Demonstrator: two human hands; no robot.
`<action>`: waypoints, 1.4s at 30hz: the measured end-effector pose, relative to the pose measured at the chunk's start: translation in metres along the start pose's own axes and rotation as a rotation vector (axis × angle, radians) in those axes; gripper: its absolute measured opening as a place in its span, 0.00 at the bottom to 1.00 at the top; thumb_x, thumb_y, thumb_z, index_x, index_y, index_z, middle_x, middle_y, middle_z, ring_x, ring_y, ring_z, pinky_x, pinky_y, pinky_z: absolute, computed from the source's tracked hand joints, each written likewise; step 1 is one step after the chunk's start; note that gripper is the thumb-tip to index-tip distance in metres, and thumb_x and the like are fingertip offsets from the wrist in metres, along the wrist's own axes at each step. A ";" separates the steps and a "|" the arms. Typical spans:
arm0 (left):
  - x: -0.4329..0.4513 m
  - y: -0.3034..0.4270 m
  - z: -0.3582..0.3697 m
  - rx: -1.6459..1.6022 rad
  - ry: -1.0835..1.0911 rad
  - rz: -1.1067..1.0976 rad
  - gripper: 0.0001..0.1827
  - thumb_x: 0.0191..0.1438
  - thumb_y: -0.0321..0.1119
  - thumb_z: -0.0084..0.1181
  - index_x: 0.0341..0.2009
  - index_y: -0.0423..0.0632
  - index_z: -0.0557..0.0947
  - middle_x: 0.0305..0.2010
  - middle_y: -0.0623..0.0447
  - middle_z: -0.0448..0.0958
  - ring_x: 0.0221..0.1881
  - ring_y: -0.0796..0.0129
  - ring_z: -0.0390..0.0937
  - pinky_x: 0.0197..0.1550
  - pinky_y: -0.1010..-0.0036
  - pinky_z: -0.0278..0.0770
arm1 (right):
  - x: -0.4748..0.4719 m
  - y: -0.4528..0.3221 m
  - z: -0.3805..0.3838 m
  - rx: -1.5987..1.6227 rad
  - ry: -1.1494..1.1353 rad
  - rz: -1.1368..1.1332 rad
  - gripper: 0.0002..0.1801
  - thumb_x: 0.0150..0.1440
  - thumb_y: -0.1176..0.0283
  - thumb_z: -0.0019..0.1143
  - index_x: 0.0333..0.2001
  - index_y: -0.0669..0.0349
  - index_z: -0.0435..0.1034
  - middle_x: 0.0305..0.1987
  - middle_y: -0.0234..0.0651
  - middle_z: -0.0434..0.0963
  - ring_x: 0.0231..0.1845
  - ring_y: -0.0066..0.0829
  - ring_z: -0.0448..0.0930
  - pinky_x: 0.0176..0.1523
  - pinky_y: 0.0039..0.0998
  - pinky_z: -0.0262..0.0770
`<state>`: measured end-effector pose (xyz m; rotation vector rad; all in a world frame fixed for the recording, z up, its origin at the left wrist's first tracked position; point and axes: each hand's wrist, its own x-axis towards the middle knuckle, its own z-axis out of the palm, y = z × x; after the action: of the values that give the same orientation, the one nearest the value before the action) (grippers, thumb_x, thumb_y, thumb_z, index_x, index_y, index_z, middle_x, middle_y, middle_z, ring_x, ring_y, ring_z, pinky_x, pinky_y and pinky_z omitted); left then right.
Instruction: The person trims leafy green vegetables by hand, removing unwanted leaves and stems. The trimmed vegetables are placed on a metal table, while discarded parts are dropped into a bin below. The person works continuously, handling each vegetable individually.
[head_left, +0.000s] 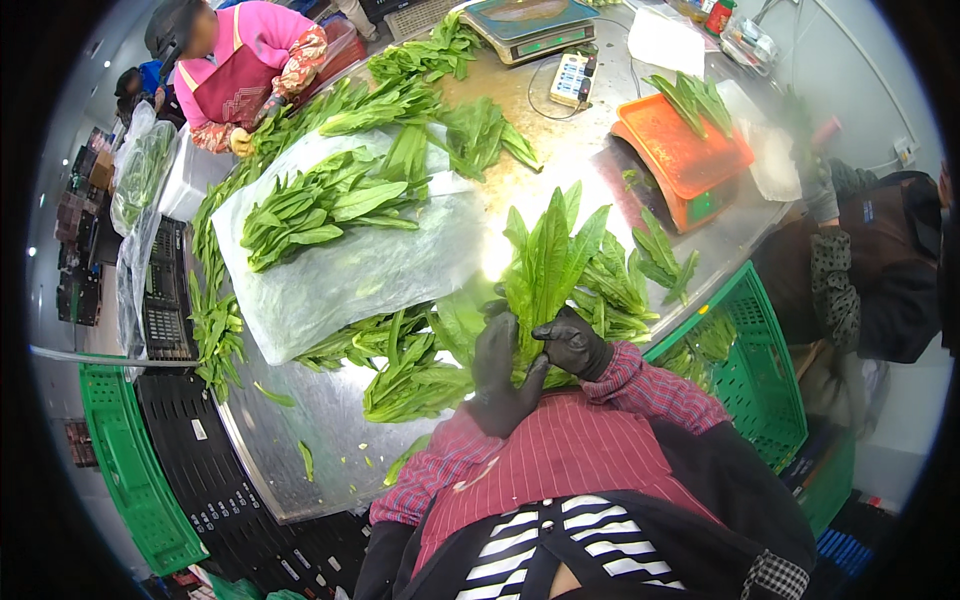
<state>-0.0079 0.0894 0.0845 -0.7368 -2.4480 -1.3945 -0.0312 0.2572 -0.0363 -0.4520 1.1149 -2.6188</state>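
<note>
A bunch of long pointed leaf lettuce stands upright between my hands, close to my apron. My left hand, in a dark glove, lies along the left of its base with the palm turned inward. My right hand, gloved alike, curls its fingers around the right side of the stems. Below and left of the bunch lies a heap of loose leaves on the metal table. Another leaf pile rests just beyond my right hand.
A translucent sheet carries more leaves. An orange scale stands at right, another scale at the back near a power strip. A green crate adjoins the right edge. Co-workers stand at far left and right.
</note>
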 end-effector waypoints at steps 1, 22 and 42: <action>0.001 -0.001 0.000 0.000 -0.001 0.010 0.43 0.47 0.27 0.69 0.66 0.38 0.63 0.62 0.34 0.65 0.63 0.43 0.67 0.60 0.58 0.72 | 0.000 -0.001 0.000 0.026 0.008 0.038 0.39 0.55 0.66 0.54 0.69 0.67 0.55 0.68 0.47 0.68 0.70 0.40 0.66 0.74 0.37 0.53; -0.010 -0.026 0.007 -0.649 0.172 -0.738 0.27 0.60 0.31 0.59 0.60 0.34 0.67 0.57 0.46 0.72 0.54 0.62 0.74 0.55 0.70 0.74 | 0.007 -0.023 0.020 -0.047 0.245 0.206 0.25 0.66 0.69 0.52 0.62 0.73 0.63 0.55 0.48 0.75 0.51 0.32 0.80 0.54 0.34 0.80; -0.024 -0.052 0.003 -0.271 -0.374 -0.011 0.21 0.57 0.27 0.58 0.54 0.37 0.71 0.40 0.41 0.75 0.38 0.49 0.76 0.41 0.62 0.76 | 0.011 -0.070 0.040 -0.267 0.271 0.229 0.32 0.71 0.51 0.35 0.69 0.65 0.56 0.59 0.37 0.73 0.57 0.35 0.77 0.60 0.36 0.72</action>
<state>-0.0148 0.0629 0.0340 -1.1378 -2.5554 -1.7533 -0.0340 0.2740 0.0428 -0.0122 1.5133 -2.3877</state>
